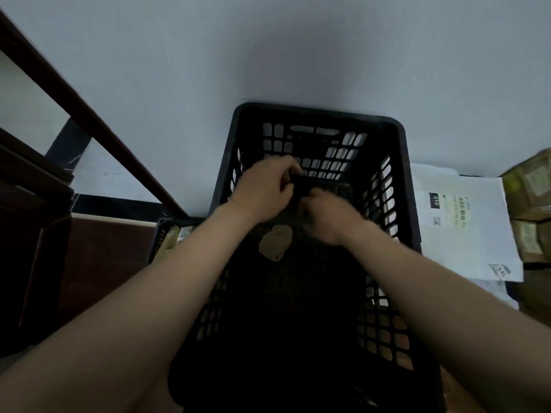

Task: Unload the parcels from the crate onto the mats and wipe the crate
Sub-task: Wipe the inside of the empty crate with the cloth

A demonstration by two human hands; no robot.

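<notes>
The black crate [313, 111] stands on the floor against a pale wall, and its dark inside shows no parcel that I can make out. A white parcel [465, 210] lies just beside it on the right, with brown boxes [530, 186] beyond. So the unloading looks done, and the step in hand is likely the wiping.

The left hand [262, 189] and the right hand [328, 216] are both down inside the crate. Their fingers are curled round a dark thing [334, 187] held between them. It is probably a cloth, though the gloom and blur hide its edges.

To wipe well, I would bunch it into one firm pad and steady the rim with the free hand. Work the holed walls from the top down and do the floor last.

A small tan patch [275, 242] shows below the wrists. I cannot tell whether it is a scrap to lift out first.
</notes>
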